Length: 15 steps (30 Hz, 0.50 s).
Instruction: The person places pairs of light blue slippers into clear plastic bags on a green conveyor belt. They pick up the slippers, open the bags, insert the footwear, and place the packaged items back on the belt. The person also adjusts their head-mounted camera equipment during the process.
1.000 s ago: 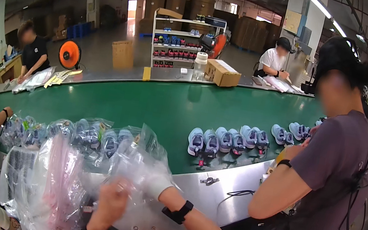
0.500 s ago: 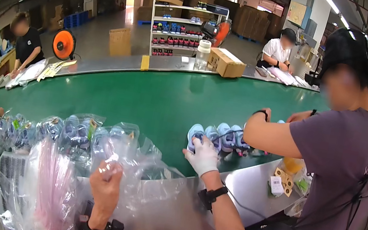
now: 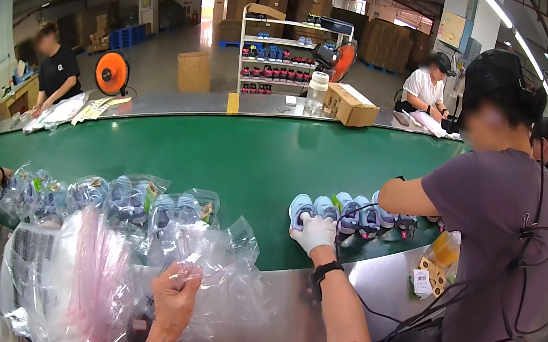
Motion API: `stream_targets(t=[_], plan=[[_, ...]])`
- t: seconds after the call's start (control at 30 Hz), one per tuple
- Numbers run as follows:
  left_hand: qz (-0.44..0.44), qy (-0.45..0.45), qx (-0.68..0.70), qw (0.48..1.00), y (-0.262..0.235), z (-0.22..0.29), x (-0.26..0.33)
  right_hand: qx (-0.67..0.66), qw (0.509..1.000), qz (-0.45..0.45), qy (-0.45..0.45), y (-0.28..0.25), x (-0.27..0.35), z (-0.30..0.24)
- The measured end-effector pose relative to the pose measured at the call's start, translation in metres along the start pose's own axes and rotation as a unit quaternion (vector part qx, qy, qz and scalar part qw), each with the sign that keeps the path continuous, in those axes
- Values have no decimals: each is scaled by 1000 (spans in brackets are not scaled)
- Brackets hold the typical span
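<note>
Rounded light-blue fabric shoes (image 3: 300,206) point lengthwise away beneath the white-gloved right hand (image 3: 316,234), its closure unclear; leftward, the bare left hand (image 3: 174,298) pinches a clear plastic bag (image 3: 224,254).

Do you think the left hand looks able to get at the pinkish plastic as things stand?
Probably yes: the pinkish plastic lies just left of the left hand, though that hand grips a clear bag.

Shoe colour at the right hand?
The shoes at the right hand are mainly light blue; head view shows them best.
</note>
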<state>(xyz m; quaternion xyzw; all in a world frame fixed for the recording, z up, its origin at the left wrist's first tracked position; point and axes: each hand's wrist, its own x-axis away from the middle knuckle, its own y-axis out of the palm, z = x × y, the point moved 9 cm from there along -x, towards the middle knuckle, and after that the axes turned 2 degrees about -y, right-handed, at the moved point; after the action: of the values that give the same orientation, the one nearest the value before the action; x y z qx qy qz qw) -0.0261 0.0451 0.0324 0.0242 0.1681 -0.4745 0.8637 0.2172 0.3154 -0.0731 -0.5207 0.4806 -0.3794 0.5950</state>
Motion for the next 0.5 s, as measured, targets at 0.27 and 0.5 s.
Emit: stream_targets(t=[0.27, 0.5], plan=[[51, -8, 7, 999, -14, 0, -8, -635, 770, 9, 52, -43, 41, 11], [24, -25, 95, 995, 0, 15, -18, -844, 510, -69, -151, -124, 153, -32]])
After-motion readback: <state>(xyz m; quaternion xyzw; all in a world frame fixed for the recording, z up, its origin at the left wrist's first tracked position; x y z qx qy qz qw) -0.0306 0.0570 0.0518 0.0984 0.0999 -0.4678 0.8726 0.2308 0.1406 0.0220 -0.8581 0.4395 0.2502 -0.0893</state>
